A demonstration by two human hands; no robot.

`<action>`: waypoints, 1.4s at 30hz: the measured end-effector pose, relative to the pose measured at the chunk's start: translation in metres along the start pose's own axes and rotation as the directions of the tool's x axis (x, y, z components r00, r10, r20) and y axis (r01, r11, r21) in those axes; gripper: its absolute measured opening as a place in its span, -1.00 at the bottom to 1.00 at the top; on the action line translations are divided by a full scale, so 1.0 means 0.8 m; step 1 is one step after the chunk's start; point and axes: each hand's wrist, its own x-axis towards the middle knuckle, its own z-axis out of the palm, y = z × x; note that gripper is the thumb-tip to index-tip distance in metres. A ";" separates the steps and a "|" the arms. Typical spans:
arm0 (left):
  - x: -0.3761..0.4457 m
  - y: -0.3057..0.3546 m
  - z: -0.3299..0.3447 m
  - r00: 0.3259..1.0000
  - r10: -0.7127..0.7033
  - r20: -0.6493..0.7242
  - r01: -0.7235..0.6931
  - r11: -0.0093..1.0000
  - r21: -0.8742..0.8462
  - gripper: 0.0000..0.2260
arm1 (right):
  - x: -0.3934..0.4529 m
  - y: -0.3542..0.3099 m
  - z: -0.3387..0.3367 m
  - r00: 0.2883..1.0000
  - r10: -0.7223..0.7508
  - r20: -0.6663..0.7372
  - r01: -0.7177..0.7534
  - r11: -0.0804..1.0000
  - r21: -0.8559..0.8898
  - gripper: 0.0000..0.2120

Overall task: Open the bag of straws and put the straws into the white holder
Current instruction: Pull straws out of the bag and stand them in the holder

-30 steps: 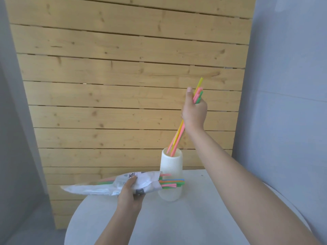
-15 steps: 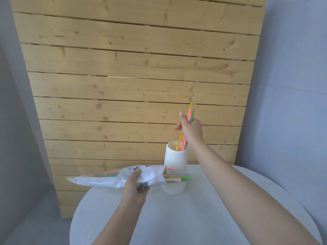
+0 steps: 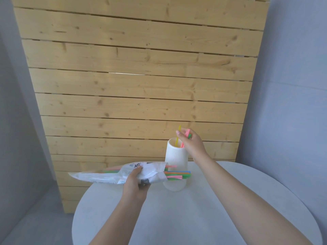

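Observation:
A white ribbed holder (image 3: 174, 157) stands upright on the round white table (image 3: 194, 218). My right hand (image 3: 192, 143) is at its rim, fingers closed around the tops of several coloured straws (image 3: 186, 136) whose lower parts are inside the holder. My left hand (image 3: 135, 184) grips the white plastic bag of straws (image 3: 113, 175) and holds it lying sideways, just left of the holder. The bag's mouth is open, with green, pink and orange straw ends (image 3: 177, 175) sticking out in front of the holder.
A light wooden slat wall (image 3: 138, 85) rises right behind the table. Grey walls (image 3: 290, 103) stand on both sides, and grey floor (image 3: 35, 218) shows at the lower left. The table's near part lies bare under my forearms.
My right hand has come down with the bundle, so the straws have sunk deep into the holder. My left hand and the bag have barely moved.

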 end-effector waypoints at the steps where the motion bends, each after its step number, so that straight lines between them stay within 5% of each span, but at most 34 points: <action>1: -0.001 0.000 0.000 1.000 0.001 0.000 -0.001 1.000 0.004 -0.84 | -0.002 0.000 -0.001 1.000 -0.003 0.001 0.003 1.000 -0.001 -0.59; 11: -0.006 0.006 0.003 1.000 0.016 0.026 -0.017 0.999 0.033 -0.86 | -0.045 0.022 -0.021 0.983 -0.099 -0.153 0.112 0.991 0.078 -0.52; 15: -0.012 0.010 0.004 0.999 0.025 0.048 -0.027 0.999 0.039 -0.94 | -0.075 0.040 -0.028 0.952 -0.114 -0.285 0.144 0.986 0.087 -0.61; 22: -0.024 0.005 0.005 0.997 0.030 0.066 -0.033 0.998 0.050 -0.93 | -0.109 0.070 -0.007 0.952 -0.013 -0.305 0.070 0.982 0.176 -0.79; 29: -0.041 -0.004 0.010 0.993 0.057 0.104 -0.066 0.994 0.083 -0.93 | -0.126 0.072 0.014 0.986 0.167 -0.014 -0.160 0.963 0.218 -0.72; 35: -0.052 -0.004 0.012 0.985 0.080 0.150 -0.094 0.991 0.093 -0.92 | -0.133 0.070 0.011 0.989 -0.037 -0.145 0.036 0.999 -0.011 -0.73; 42: -0.053 0.006 0.004 0.992 0.046 0.115 -0.050 0.998 0.027 -0.91 | -0.116 0.066 -0.011 0.996 -0.066 -0.056 0.065 0.998 -0.014 -0.89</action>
